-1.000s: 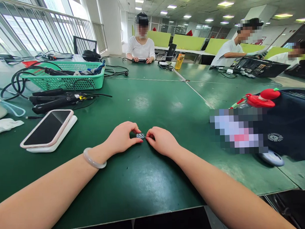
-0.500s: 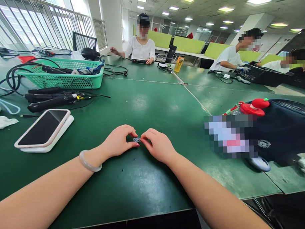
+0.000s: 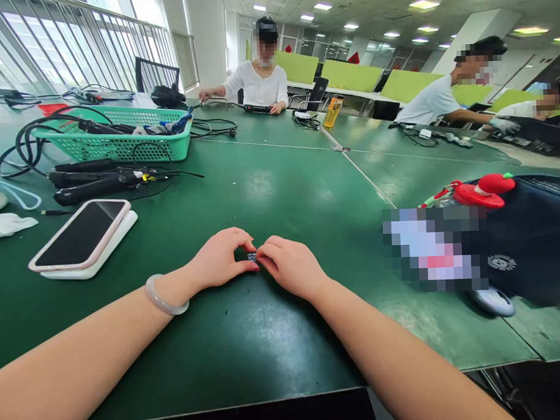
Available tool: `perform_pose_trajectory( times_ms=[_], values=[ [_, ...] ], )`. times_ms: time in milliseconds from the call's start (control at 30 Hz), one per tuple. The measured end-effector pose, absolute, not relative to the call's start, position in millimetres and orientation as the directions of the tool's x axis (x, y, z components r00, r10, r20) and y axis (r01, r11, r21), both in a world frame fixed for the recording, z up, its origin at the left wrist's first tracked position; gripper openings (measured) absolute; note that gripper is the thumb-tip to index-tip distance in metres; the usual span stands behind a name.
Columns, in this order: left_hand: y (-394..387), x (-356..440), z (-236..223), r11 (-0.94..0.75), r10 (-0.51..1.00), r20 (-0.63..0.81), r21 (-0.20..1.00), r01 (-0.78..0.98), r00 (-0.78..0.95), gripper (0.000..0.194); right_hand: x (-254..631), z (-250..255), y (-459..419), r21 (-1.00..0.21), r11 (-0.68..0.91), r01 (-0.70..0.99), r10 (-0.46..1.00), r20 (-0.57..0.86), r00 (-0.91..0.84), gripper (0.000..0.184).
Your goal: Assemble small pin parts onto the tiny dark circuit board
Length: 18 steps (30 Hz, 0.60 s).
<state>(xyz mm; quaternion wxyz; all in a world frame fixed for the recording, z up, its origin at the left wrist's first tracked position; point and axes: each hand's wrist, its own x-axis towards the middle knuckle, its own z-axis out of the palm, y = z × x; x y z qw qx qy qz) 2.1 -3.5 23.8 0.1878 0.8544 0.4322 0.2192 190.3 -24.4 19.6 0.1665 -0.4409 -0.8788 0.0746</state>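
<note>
A small dark piece with a white pattern [image 3: 251, 257] shows between my two hands, low over the green table [image 3: 298, 191]. It is too small to name. My left hand [image 3: 221, 256] curves around its left side, thumb below and fingertips above. From the right, my right hand [image 3: 288, 265] pinches at the piece's edge, and its fingertips hide that end. Both hands' fingertips nearly meet. A pale bangle [image 3: 166, 296] circles my left wrist.
Left of my arms lies a phone [image 3: 85, 234] on a white slab. Behind it are black cable bundles [image 3: 95, 186] and a green basket [image 3: 177, 149]. To the right are a dark bag [image 3: 533, 238] and a rounded grey object [image 3: 494, 302]. Several people sit around the table.
The view has shifted slightly, so the bag sits farther right. My fingertips have closed in and cover more of the small piece. The gloved co-worker at right has reached farther right.
</note>
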Motion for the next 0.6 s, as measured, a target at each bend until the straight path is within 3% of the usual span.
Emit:
perform_pose_trajectory(
  times_ms=[267, 400, 500, 600],
  values=[
    [-3.0, 2.3, 23.8, -0.561, 0.812, 0.207, 0.532, 0.634, 0.545, 0.026, 193.5, 17.2, -17.9, -0.605, 0.465, 0.646, 0.876, 0.209, -0.434, 0.002],
    [-5.1, 3.5, 25.4, -0.585, 0.793, 0.211, 0.526, 0.617, 0.572, 0.026, 190.3, 15.6, -15.9, -0.755, 0.321, 0.572, 0.923, 0.113, -0.369, 0.006],
    [-5.2, 4.5, 25.1, -0.559, 0.816, 0.218, 0.53, 0.638, 0.535, 0.025, 189.8, 15.7, -14.8, -0.774, 0.283, 0.567, 0.936, 0.094, -0.339, 0.006],
    [-2.1, 3.3, 22.4, -0.448, 0.891, 0.213, 0.558, 0.698, 0.401, 0.027, 192.8, 14.9, -13.6, -0.694, 0.343, 0.634, 0.932, 0.166, -0.322, 0.011]
  ],
)
